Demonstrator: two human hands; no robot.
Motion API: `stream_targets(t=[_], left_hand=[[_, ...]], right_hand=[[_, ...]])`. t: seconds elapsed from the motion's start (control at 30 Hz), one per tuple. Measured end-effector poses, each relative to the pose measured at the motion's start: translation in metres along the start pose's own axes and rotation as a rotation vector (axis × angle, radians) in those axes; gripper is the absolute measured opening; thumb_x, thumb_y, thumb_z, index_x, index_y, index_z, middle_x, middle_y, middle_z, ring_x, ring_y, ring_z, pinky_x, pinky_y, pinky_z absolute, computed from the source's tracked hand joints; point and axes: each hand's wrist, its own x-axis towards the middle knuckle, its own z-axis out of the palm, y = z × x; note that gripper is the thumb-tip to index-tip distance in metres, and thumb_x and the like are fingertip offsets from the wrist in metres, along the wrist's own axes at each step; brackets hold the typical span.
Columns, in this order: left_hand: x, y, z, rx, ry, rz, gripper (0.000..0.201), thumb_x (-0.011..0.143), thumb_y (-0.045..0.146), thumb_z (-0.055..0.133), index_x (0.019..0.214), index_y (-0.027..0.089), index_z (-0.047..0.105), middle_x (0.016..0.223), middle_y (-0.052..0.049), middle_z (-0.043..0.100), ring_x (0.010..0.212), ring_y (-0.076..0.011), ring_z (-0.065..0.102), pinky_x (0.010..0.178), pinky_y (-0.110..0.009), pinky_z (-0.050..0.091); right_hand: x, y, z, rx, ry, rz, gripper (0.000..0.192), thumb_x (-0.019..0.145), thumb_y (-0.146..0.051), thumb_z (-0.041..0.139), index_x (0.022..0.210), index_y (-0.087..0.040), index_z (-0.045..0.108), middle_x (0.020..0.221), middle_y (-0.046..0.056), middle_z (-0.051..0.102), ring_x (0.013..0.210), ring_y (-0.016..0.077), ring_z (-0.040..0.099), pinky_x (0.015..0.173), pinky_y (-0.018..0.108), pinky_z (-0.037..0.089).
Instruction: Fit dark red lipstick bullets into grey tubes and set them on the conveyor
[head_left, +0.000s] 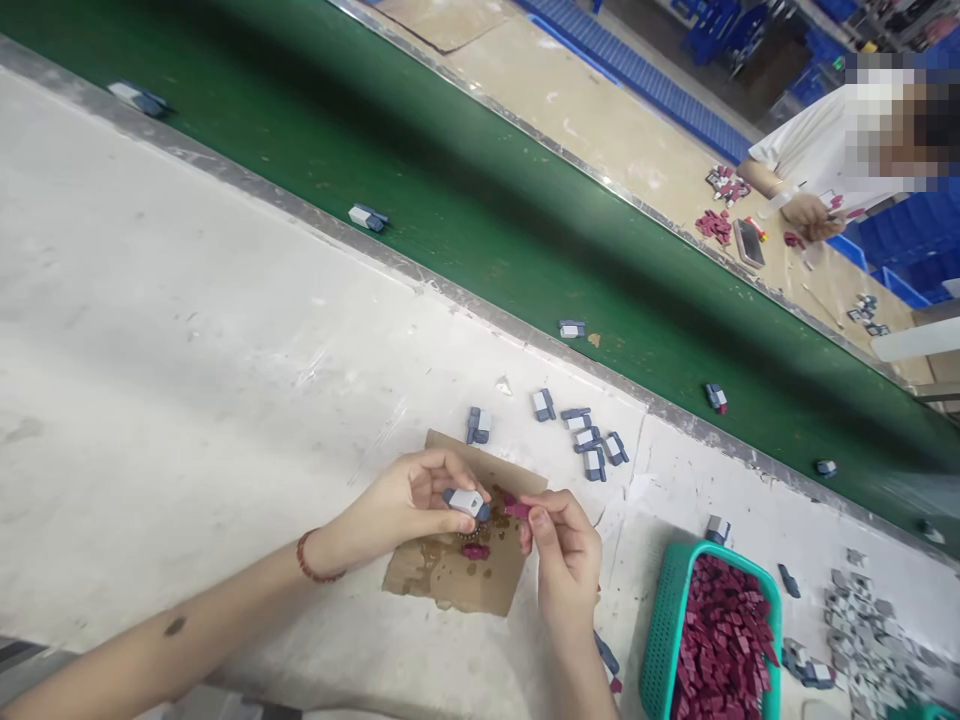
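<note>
We were in the middle of fitting two small pieces together over the cardboard (pixel 457 580). Our left hand (pixel 409 500) was closed on a grey shell (pixel 466 502), pinched between thumb and fingertips, its open end turned toward the right. Our right hand (pixel 566 555) gripped a small red insert (pixel 517 510) between thumb and forefinger, just beside the shell; we could not tell whether the two parts touched. Both were held slightly above the cardboard, where another red piece (pixel 475 551) lay among brownish stains.

By our reading, this was the joining step: one part in each hand, brought close but not seated. The next move would call for lining the insert up with the shell's opening and pressing it straight in, with the left hand steadying the shell.

A green basket (pixel 664 620) of red inserts sat near the right wrist, and loose grey parts (pixel 870 630) lay beyond it. Several grey units (pixel 592 445) lay on the table (pixel 187 350) above the cardboard, and a few more rode the green belt (pixel 487 200). Across the belt, another person's hand (pixel 814 215) worked at a separate bench.
</note>
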Motion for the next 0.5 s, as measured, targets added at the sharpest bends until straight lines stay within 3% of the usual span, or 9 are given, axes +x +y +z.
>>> stream_targets(t=[0.27, 0.5], left_hand=[[-0.002, -0.012, 0.002, 0.01, 0.038, 0.094, 0.029, 0.063, 0.016, 0.085, 0.075, 0.018, 0.058, 0.081, -0.002, 0.073, 0.081, -0.0169, 0.069, 0.074, -0.027, 0.057], [-0.002, -0.007, 0.004, 0.071, 0.093, 0.078, 0.028, 0.06, 0.017, 0.085, 0.071, 0.018, 0.059, 0.077, -0.002, 0.072, 0.079, -0.0188, 0.068, 0.075, -0.029, 0.057]], right_hand=[[-0.004, -0.005, 0.012, -0.007, -0.103, -0.009, 0.021, 0.092, -0.038, 0.06, 0.086, -0.02, 0.07, 0.061, -0.002, 0.061, 0.055, 0.0117, 0.056, 0.053, 0.022, 0.046], [-0.005, -0.001, 0.013, -0.118, -0.134, -0.014, 0.021, 0.092, -0.035, 0.058, 0.086, -0.019, 0.07, 0.071, 0.002, 0.068, 0.061, 0.0142, 0.06, 0.056, 0.024, 0.047]])
